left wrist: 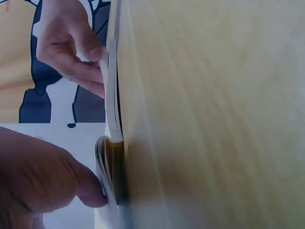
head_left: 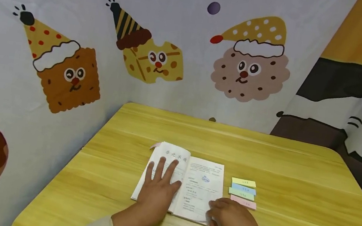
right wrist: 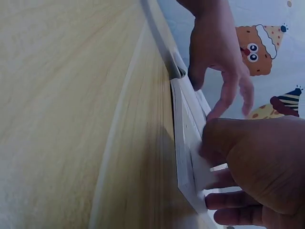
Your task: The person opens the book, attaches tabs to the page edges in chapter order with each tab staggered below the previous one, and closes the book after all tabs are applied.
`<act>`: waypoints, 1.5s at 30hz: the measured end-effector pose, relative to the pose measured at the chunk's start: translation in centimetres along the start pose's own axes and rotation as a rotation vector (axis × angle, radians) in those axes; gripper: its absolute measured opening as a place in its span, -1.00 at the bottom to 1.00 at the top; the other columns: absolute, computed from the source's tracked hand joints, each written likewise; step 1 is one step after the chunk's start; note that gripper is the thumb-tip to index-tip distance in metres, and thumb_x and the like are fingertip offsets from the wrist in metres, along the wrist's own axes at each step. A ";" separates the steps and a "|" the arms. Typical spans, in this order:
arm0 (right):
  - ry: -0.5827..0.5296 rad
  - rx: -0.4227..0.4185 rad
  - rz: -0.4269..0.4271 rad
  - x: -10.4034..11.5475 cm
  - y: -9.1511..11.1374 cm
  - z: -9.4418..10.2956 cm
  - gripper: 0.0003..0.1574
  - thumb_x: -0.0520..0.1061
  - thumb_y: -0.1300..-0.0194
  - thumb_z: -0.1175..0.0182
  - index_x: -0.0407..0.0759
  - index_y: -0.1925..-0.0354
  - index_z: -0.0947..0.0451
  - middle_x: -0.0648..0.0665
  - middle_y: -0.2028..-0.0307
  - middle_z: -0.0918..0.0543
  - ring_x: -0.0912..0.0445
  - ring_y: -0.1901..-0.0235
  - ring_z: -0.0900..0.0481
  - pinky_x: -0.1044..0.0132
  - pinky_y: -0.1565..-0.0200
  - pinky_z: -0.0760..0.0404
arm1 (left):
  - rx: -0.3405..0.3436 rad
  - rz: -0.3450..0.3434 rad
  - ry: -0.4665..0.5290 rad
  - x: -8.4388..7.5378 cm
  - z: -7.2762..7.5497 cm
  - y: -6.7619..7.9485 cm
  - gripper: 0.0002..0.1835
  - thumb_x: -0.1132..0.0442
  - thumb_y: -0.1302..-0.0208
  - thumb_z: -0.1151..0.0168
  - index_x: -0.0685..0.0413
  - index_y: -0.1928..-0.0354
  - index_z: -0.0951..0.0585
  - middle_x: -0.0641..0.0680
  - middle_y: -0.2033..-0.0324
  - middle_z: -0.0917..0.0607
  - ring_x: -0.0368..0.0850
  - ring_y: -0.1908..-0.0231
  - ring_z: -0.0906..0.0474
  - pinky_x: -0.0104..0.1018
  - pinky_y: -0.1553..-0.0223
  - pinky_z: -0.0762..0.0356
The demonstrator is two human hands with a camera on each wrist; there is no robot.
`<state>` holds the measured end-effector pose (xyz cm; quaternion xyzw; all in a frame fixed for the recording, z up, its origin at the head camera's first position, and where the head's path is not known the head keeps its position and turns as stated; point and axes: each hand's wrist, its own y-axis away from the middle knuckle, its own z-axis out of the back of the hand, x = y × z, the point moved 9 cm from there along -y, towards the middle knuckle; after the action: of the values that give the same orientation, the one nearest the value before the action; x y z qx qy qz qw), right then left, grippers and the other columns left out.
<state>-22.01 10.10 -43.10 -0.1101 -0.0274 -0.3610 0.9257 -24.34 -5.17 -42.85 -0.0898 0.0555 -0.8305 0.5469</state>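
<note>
An open book [head_left: 202, 198] with printed pages lies on the wooden table. Spread fingers of my left hand [head_left: 157, 193] rest on its left page [head_left: 145, 184], with the thumb near the spine. At the lower right corner my right hand [head_left: 235, 223] pinches a page [right wrist: 199, 167] between thumb and fingers. That page stands slightly raised from those beneath it in the right wrist view. The book's thickness and yellowish spine [left wrist: 117, 160] show edge-on in the left wrist view.
Yellow, blue, green and pink sticky notes [head_left: 242, 192] with writing lie right of the book. A pink tab [head_left: 155, 145] sticks out at the book's top left. Behind the table [head_left: 295, 179] hangs a cloth [head_left: 175, 101] printed with cartoon food.
</note>
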 end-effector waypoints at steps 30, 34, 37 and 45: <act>-0.033 -0.141 0.018 -0.1 -0.6 1.8 -0.85 -0.18 0.04 -0.28 0.07 0.43 -0.64 0.18 0.26 -0.60 0.25 0.18 -0.51 0.29 0.17 -0.51 | 0.018 0.035 0.307 -0.6 -0.2 0.2 -0.43 -0.22 -0.11 -0.23 -0.23 -0.15 -0.44 0.13 0.20 -0.49 -0.06 0.43 -0.48 -0.27 0.61 -0.36; -0.020 -0.401 0.111 0.9 -0.5 4.2 -0.88 -0.01 -0.24 -0.16 0.06 0.37 -0.62 0.09 0.10 -0.57 0.11 0.03 -0.46 0.29 0.13 -0.49 | 0.072 0.052 0.311 -1.0 -0.6 0.1 0.01 -0.60 0.21 -0.10 -0.32 -0.32 -0.25 0.16 0.18 -0.51 0.02 0.33 -0.51 -0.19 0.56 -0.41; -0.023 -0.586 0.149 1.5 0.2 5.5 -0.71 0.09 -0.34 -0.01 0.00 0.36 -0.58 -0.05 0.05 -0.54 0.05 0.10 -0.48 0.34 0.25 -0.50 | 0.046 0.060 0.311 -0.9 -0.4 0.0 0.02 -0.46 0.12 -0.22 -0.35 -0.41 -0.11 0.12 0.25 -0.54 -0.02 0.37 -0.51 -0.21 0.57 -0.40; -0.071 -0.130 -0.115 -1.1 0.2 0.9 -0.47 0.31 0.01 -0.35 0.06 0.16 -0.59 0.16 0.05 -0.53 0.23 0.03 -0.46 0.24 0.06 -0.49 | -0.195 0.167 0.277 1.0 1.2 0.2 0.09 0.13 -0.07 -0.26 -0.12 -0.48 0.28 0.38 -0.32 -0.09 0.04 0.37 -0.57 -0.42 0.76 -0.22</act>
<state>-22.64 11.20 -42.36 -0.1808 -0.0432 -0.4105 0.8927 -24.27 -6.16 -41.59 -0.0221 0.2179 -0.7772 0.5899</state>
